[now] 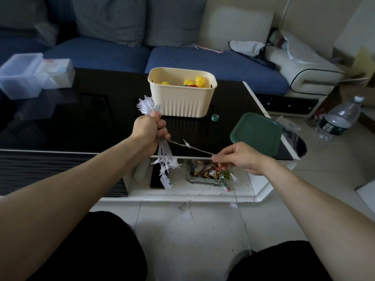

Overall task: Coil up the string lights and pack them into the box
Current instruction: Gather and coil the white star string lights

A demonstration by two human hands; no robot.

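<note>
My left hand (151, 127) grips a bundle of white string lights (165, 159) in a fist above the table's near edge. Spiky star bulbs stick out above the fist and loops with a small white battery pack hang below it. One strand runs taut to the right, where my right hand (236, 157) pinches it between thumb and fingers. The free end trails down to the floor. A cream ribbed box (180, 102) stands on the black table just beyond my left hand, with yellow and red items inside. Its green lid (256, 132) lies to the right.
The black glass table (71, 118) has clear plastic containers (30, 76) at its far left. A lower white shelf holds a glass tray of small items (205, 175) and a dark phone. A blue sofa is behind; a water bottle (338, 118) stands on the floor at right.
</note>
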